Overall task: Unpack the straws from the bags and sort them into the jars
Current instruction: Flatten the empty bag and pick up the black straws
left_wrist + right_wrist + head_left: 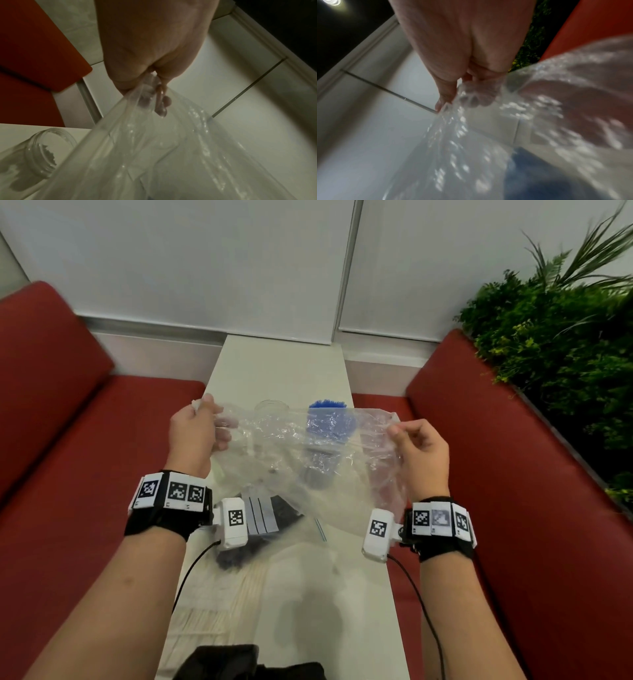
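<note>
From the head view I saw my left hand [191, 436] and right hand [423, 455] each pinching a top corner of the clear bag [308, 460] above the white table [281, 364], blue straws [330, 419] in a jar behind it; both wrist views showed fingers clamped on plastic.

red benches [85, 440] flank white counter [281, 364] | green plants [555, 337] far right | white wall panels [188, 261] behind
</note>
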`<action>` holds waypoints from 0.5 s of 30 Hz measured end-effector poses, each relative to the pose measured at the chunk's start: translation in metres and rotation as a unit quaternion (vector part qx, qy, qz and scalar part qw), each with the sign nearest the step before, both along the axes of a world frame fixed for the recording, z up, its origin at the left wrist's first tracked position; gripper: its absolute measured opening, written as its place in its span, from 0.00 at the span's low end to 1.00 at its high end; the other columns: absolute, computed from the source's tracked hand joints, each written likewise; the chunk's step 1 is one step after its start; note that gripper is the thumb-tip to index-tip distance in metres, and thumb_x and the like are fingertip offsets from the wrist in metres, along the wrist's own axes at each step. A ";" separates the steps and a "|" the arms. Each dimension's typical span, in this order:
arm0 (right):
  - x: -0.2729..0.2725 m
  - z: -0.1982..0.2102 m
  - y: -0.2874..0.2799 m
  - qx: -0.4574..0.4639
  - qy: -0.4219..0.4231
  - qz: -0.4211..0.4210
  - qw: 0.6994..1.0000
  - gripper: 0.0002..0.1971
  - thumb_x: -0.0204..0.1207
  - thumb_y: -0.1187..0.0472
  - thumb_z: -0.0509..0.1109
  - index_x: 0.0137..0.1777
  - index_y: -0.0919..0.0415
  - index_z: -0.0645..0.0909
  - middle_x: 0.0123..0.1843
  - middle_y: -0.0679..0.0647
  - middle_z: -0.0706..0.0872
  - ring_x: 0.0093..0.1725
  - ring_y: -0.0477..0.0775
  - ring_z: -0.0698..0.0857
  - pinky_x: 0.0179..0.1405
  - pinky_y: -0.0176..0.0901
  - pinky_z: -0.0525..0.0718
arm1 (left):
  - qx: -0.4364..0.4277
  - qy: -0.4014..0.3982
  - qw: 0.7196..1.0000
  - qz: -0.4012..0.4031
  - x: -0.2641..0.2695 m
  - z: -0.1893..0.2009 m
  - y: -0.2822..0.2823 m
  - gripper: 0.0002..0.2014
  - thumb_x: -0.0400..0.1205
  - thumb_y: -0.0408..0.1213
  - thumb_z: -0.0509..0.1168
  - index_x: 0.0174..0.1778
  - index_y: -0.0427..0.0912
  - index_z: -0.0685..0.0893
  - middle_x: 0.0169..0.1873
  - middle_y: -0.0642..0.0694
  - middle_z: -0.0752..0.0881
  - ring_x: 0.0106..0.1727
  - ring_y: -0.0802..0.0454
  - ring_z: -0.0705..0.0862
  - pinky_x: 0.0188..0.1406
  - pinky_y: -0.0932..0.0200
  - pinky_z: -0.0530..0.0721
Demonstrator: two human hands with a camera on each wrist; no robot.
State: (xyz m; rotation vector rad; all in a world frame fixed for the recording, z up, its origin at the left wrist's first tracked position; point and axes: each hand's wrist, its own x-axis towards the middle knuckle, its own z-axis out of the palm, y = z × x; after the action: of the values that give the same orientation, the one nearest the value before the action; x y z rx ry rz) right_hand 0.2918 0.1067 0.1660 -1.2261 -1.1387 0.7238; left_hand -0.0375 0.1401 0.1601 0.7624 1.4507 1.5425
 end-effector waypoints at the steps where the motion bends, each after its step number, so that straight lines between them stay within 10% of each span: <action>1: 0.004 0.000 0.000 0.000 0.004 -0.006 1.000 0.04 0.79 0.63 0.76 0.43 0.56 0.86 0.37 0.44 0.88 0.35 0.39 0.81 0.37 0.32 0.80 | 0.006 0.001 1.000 -0.008 -0.003 -0.001 0.000 0.15 0.91 0.47 0.60 0.55 0.38 0.83 0.35 0.42 0.88 0.24 0.53 0.80 0.22 0.63 0.78; 8: 0.019 -0.004 0.005 0.006 0.113 -0.092 0.989 0.06 0.85 0.63 0.69 0.47 0.55 0.84 0.39 0.47 0.86 0.38 0.44 0.82 0.44 0.43 0.81 | 0.060 -0.007 0.997 0.049 -0.024 -0.009 -0.001 0.04 0.85 0.36 0.71 0.52 0.40 0.88 0.33 0.51 0.88 0.27 0.60 0.81 0.26 0.66 0.81; 15: 0.012 -0.002 0.007 -0.013 0.098 -0.080 0.992 0.14 0.79 0.38 0.70 0.53 0.47 0.83 0.40 0.37 0.83 0.41 0.39 0.81 0.46 0.40 0.83 | 0.118 -0.169 0.967 -0.147 -0.031 -0.002 0.000 0.14 0.82 0.42 0.74 0.61 0.40 0.87 0.59 0.37 0.90 0.45 0.48 0.89 0.44 0.57 0.89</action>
State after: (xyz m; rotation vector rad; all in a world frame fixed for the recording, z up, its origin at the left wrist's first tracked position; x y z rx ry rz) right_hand 0.3040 0.1139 0.1638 -1.2247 -0.8610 0.7226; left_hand -0.0687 0.1402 0.1582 0.7694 0.8738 1.5373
